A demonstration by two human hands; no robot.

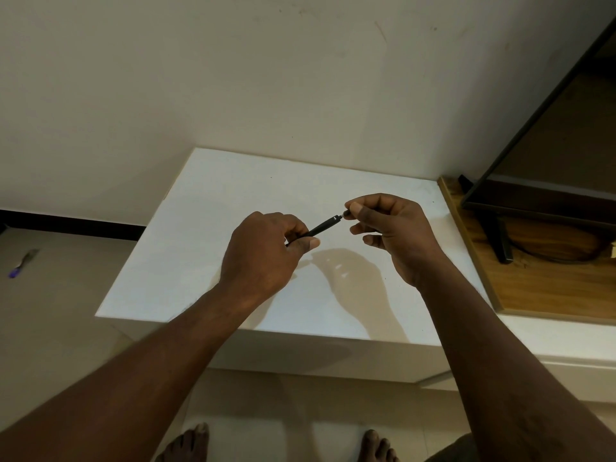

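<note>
A: How are the hands set?

B: The left hand is curled round the lower half of a slim black pen, thumb pressed along the barrel. The right hand pinches the far end piece between thumb and forefinger, and its other fingers are loosely bent and hold nothing.

A: Why hold it that way?

B: I think one hand steadies the barrel while the other pulls or twists the end piece. A thin pale ring shows just before the pinch, so the piece may be partly off, though I can't tell whether it is a cap or a tip.

A: And where is the pen?

B: It is in the air above the white desk, slanting up to the right and touching only the hands. Their shadows fall on the desk below.

A: What else is around?

B: A plain wall rises behind the desk. To the right, a dark screen stands on a wooden shelf, near the right hand but not touching it. Well off to the left, a purple pen lies on the floor. Two bare feet show at the bottom edge.

A: Does anything get in the way?

B: Nothing lies between the hands. The screen's edge is the only thing near enough to catch an outward pull of the right hand.
</note>
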